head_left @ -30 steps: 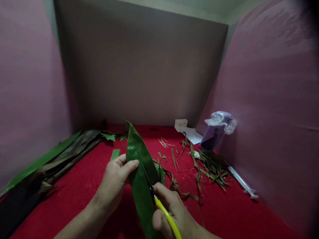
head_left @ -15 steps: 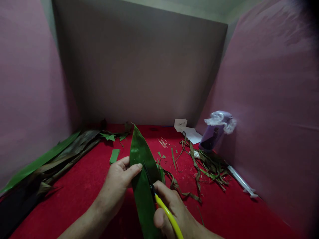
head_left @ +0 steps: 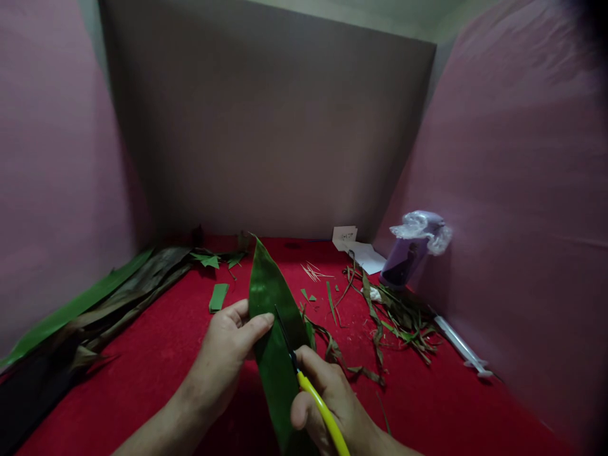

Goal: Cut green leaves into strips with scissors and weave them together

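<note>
A long dark green leaf [head_left: 270,297] points away from me over the red table cloth [head_left: 156,354]. My left hand [head_left: 225,351] grips its left edge, thumb on top of the blade. My right hand [head_left: 332,399] is closed round yellow-handled scissors [head_left: 306,383]. The dark scissor blades lie along the leaf's right half, tips toward its middle.
Long green and dried brown leaves [head_left: 95,304] are piled along the left wall. Leaf scraps and strips [head_left: 389,316] litter the right side, near a purple bottle topped with plastic wrap [head_left: 408,250], a white syringe-like tube [head_left: 458,345], toothpicks [head_left: 313,272] and white papers [head_left: 356,247]. Pink and grey panels enclose the table.
The leaf and both hands have shifted slightly to the right, and the scissor tips sit a little further up the leaf. My grip on both is unchanged.
</note>
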A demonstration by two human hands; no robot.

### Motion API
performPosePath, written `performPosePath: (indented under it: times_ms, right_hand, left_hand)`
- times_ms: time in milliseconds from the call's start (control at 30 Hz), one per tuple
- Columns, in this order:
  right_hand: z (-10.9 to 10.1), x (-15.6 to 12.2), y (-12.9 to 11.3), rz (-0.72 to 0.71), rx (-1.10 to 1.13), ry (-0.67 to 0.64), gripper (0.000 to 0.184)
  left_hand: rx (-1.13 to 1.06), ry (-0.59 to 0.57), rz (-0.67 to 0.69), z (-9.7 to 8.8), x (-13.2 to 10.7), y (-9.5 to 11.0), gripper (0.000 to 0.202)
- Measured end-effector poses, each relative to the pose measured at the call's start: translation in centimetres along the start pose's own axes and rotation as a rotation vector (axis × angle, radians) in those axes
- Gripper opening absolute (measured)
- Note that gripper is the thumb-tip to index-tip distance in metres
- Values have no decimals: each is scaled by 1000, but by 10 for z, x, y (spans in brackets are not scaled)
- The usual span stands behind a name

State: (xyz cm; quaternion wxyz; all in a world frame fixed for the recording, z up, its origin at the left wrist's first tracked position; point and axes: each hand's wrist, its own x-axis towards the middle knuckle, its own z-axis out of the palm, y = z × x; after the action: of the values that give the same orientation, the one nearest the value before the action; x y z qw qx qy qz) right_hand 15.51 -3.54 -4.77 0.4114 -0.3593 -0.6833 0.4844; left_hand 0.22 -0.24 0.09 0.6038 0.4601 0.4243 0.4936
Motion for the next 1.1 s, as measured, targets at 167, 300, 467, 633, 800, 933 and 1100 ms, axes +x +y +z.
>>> performPosePath:
  times_ms: [167, 300, 467, 633, 800, 933, 1100]
  right_hand:
    - [1, 0, 0, 4, -8, 30, 46]
    - [1, 1, -1, 4, -23, 37, 44]
    - [0, 1, -1, 3, -11, 29, 41]
    - [0, 0, -2, 2, -11, -16, 43]
    - [0, -1, -1, -26, -15, -33, 49]
    - [0, -2, -1, -30, 2, -64, 58]
    - [-2, -2, -7, -20, 16, -88, 63]
  left_hand:
    - [-9, 10, -11, 1, 0, 2, 19]
    - [-26, 19, -14, 2, 1, 2, 20]
    - [-10, 19, 3, 2, 1, 3, 18]
    - [-16, 72, 9, 1, 1, 7, 17]
    - [-22, 92, 2, 0, 4, 7, 13]
    - [-26, 93, -1, 0, 5, 6, 13]
    - [-15, 90, 2, 1, 4, 7, 12]
